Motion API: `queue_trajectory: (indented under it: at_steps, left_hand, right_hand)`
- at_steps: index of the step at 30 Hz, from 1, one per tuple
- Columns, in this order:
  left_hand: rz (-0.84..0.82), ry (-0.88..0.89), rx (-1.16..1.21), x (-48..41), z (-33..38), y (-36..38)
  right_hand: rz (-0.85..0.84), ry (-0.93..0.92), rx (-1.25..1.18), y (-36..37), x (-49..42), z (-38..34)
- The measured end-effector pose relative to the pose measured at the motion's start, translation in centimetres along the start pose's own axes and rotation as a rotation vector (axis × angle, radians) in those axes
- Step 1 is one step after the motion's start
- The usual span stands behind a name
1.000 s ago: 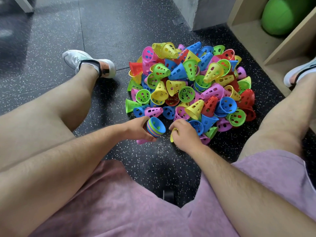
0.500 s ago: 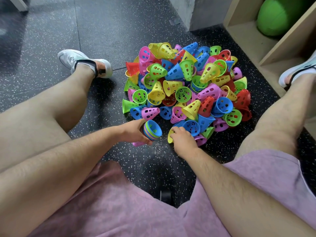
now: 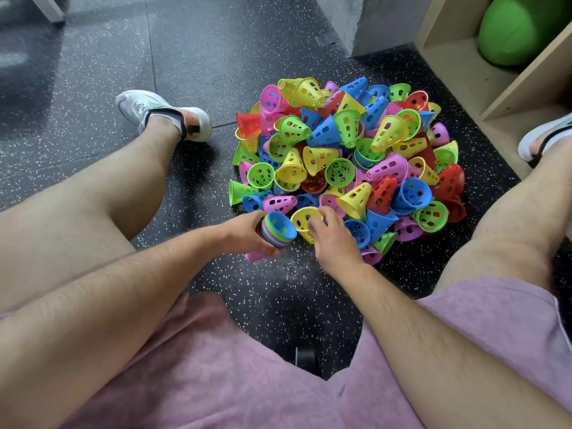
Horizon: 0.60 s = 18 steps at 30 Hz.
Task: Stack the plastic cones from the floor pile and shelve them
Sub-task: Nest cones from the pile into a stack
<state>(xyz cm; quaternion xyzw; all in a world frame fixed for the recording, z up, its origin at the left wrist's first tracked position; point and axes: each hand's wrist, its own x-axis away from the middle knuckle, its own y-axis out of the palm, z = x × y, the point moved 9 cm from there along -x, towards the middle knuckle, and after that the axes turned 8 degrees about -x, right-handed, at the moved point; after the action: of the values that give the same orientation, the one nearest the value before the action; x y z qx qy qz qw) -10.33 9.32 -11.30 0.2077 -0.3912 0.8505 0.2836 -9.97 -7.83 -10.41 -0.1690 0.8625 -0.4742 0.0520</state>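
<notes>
- The pile of cones [image 3: 346,156] lies centre-right on the speckled rubber floor [image 3: 185,57]: glossy perforated plastic in yellow, green, blue, pink and red, too many to count.
- Left hand [image 3: 244,233]: fingers curled round one nested stack [image 3: 278,229], blue innermost, at the pile's lower edge.
- Right hand [image 3: 331,239]: fingers clamped on one yellow cone [image 3: 301,221], just beside the stack.

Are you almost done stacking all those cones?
Not nearly. Done: a short nested stack in the left hand. In hand: the right hand grips a yellow cone beside it. Left: the big floor pile, and no cones show on the wooden shelf.
</notes>
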Motion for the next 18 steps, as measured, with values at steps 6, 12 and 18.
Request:
queue_trajectory:
  at_steps: [6, 12, 18]
  left_hand:
    - [0.077, -0.073, 0.02, -0.3, -1.3, -0.7]
    - [0.084, -0.038, 0.046, -0.4, -0.6, -0.8]
    - [0.121, 0.017, 0.107, 0.0, 0.5, -1.2]
  right_hand:
    - [0.24, 0.091, -0.336, -3.0, -0.8, 0.3]
    - [0.261, -0.041, -0.48, -3.9, -0.7, -2.2]
    - [0.204, -0.118, -0.485, -3.1, -0.3, -4.0]
